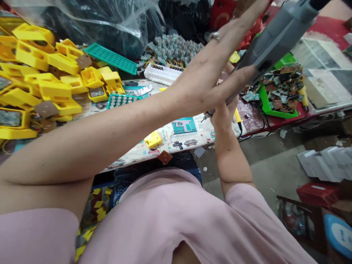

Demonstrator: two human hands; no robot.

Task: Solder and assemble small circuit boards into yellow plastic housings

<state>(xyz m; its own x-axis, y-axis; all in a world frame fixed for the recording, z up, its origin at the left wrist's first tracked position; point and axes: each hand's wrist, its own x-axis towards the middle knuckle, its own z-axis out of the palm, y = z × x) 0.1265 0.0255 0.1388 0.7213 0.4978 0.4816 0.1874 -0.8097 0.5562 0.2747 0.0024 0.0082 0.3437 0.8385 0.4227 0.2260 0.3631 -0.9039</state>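
My left hand [206, 79] reaches across from the lower left, a ring on one finger. Its fingers run up behind a big grey power tool [275, 36] and its thumb lies across the tool's front, so it grips the body. Just below, my right hand [224, 113] is closed around the tool's lower end, where a thin metal tip [206, 115] pokes out to the left. What the right fingers hold is hidden. Both hands are raised above the paper-covered table [187, 137].
Yellow plastic housings [41, 84] are heaped on the left, with green trays [111, 58] behind. A white tray of components [162, 73] stands at the back. A green bin of circuit boards [277, 93] lies right. A small yellow part [153, 139] sits near the table's front edge.
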